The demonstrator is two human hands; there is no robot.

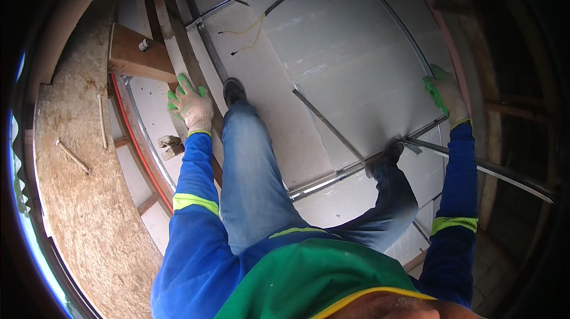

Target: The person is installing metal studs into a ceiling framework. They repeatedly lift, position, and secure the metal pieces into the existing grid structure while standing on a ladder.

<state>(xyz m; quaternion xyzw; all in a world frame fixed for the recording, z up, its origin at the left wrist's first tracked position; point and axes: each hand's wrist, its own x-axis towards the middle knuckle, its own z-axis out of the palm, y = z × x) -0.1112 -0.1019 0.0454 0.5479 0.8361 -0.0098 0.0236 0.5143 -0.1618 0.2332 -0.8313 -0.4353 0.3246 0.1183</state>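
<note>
My left hand, in a pale work glove with green fingertips, has its fingers spread over a long wooden beam. A shorter brown wood block butts against that beam just ahead of the fingers. On the right, my right hand, gloved the same way, has its fingers curled at the near end of a long thin metal profile. Part of this grip is hidden by the glove. My feet stand apart: one shoe beside the beam, the other by a metal cross profile.
Grey-white panels lie below within a metal frame. A loose metal strip slants across them, and yellow wires stick up. A longer metal channel runs right. At left are a rough board and a red conduit.
</note>
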